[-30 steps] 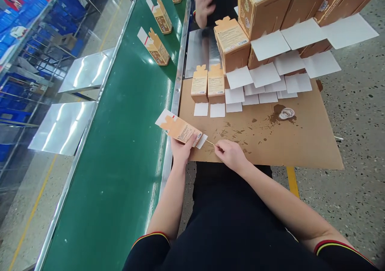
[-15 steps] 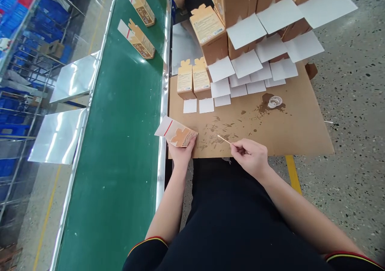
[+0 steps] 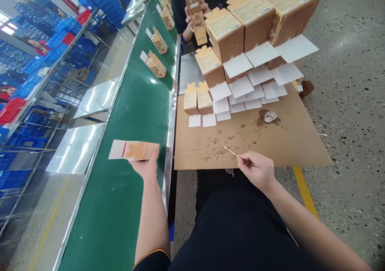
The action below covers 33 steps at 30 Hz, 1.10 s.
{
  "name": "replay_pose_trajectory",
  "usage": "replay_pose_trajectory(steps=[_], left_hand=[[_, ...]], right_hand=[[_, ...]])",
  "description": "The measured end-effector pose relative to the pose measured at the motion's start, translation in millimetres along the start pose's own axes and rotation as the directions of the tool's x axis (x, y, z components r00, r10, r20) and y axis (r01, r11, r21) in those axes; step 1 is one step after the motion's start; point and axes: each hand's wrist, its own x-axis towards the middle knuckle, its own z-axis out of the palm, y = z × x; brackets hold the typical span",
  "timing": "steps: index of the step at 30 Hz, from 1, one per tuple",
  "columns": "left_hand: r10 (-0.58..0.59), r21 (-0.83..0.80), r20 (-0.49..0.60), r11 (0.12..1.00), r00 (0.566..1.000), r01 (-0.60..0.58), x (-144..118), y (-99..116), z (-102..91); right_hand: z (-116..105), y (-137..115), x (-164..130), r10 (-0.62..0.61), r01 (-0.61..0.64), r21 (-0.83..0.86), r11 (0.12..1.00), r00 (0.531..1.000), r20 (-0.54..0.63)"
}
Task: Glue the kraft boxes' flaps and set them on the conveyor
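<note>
A small cardboard box (image 3: pixel 140 150) with a white flap and a red strip is gripped in my left hand (image 3: pixel 146 166), over the green conveyor belt (image 3: pixel 120 207). I cannot tell whether the box touches the belt. My right hand (image 3: pixel 255 167) pinches a cotton swab (image 3: pixel 231 150) above the front of the cardboard-covered table (image 3: pixel 288 142). Dark wet marks spot the cardboard below the swab. Farther back on the table sits a small clear cup (image 3: pixel 270 116) inside a wet patch.
Stacked cardboard boxes (image 3: pixel 228 50) with white flaps stick out over the back of the table. More boxes (image 3: pixel 156 64) stand along the belt's far part. A co-worker's hands (image 3: pixel 189 20) hold a box beyond the stack. A metal rail (image 3: pixel 171 130) divides belt and table.
My left hand has carried the box leftward from the table's edge, across the rail, to over the belt. The right hand still holds the swab. The camera view has tilted up.
</note>
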Motion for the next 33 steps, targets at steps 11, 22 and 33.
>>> replay_pose_trajectory(steps=[11, 22, 33], left_hand=[[-0.012, 0.126, -0.298, 0.991, 0.955, 0.052, -29, -35, -34.6], [-0.192, -0.055, 0.55, 0.963, 0.812, 0.265, 61, 114, 187.3], [-0.127, -0.508, 0.556, 0.73, 0.821, 0.457, -31, 50, 88.7]], right_hand=[[-35, 15, 17, 0.036, -0.043, -0.11, 0.993, 0.997, -0.069], [-40, 9, 20, 0.075, -0.085, -0.125, 0.989, 0.994, -0.081], [-46, -6, 2, 0.066, -0.067, -0.047, 0.997, 0.997, -0.029]])
